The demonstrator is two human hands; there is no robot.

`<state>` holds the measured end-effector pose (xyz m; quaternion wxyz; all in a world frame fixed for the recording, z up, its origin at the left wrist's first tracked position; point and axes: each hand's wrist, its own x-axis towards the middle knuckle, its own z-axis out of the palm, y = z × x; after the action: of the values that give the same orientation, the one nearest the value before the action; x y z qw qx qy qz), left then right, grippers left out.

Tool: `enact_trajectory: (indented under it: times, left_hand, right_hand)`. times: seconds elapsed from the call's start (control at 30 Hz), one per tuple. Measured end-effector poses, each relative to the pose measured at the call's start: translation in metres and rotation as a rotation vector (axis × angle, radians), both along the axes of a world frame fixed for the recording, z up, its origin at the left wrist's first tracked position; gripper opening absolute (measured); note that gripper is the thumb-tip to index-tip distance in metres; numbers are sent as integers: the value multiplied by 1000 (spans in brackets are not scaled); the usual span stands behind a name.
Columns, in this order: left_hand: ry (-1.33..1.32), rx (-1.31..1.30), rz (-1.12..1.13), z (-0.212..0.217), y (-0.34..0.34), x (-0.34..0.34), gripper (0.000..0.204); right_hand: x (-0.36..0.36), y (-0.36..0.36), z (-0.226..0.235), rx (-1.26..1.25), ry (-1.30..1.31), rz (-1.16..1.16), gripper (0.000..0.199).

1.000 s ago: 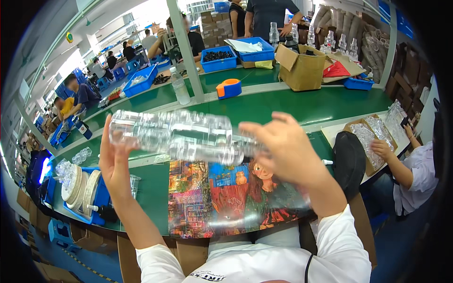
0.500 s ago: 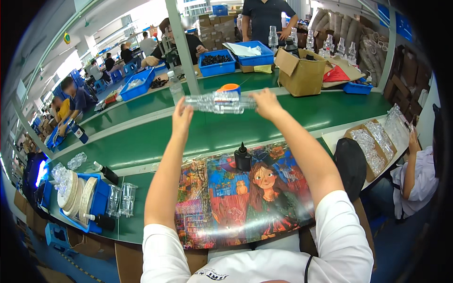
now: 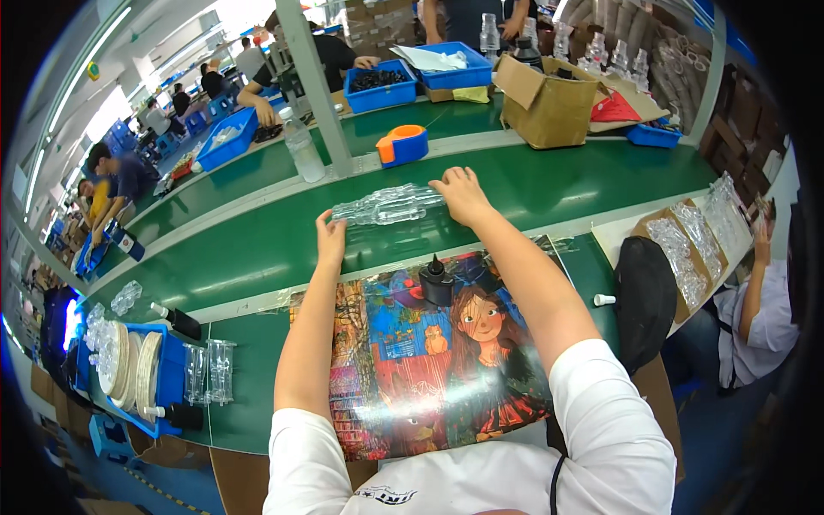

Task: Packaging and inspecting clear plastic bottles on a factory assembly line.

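A: And out it goes! The clear plastic piece (image 3: 390,205) was up close over the illustrated sheet (image 3: 378,386); now it's over the green belt (image 3: 257,249), so the work appears to have shifted off the sheet, now on the body side of the grip.

B: Is it still held?

A: Yes, lying sideways between the hands: left hand (image 3: 330,240) closed on one end, right hand (image 3: 463,197) on the other. Touching the belt? Can't tell.

B: And the arms?

A: Both reaching well forward, right hand slightly farther out.
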<state>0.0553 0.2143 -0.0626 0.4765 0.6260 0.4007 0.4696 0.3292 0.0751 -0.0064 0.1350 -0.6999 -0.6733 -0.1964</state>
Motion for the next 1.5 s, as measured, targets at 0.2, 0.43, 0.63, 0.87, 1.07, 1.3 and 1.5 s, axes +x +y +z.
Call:
enact_trajectory:
  times: [0.2, 0.43, 0.63, 0.87, 1.07, 1.3, 1.5]
  left_hand:
    - [151, 133, 98, -6, -3, -1, 49]
    - [210, 185, 57, -23, 24, -16, 53]
    - [280, 192, 98, -16, 13, -13, 54]
    - [330, 153, 161, 2, 7, -20, 52]
    - [174, 187, 155, 19, -14, -34, 49]
    - [-120, 349, 115, 26, -77, -56, 40]
    - [-22, 399, 78, 32, -143, -46, 33]
  right_hand:
    - [-4, -5, -9, 118, 9, 40, 47]
    - [-14, 1, 2, 134, -50, 27, 39]
    - [-21, 0, -4, 99, -19, -29, 39]
    - [-22, 2, -4, 230, -17, 23, 40]
    - [-28, -35, 4, 288, 98, 18, 44]
    - [-56, -102, 15, 377, 824, -25, 40]
    - [-63, -130, -24, 467, 959, 3, 32]
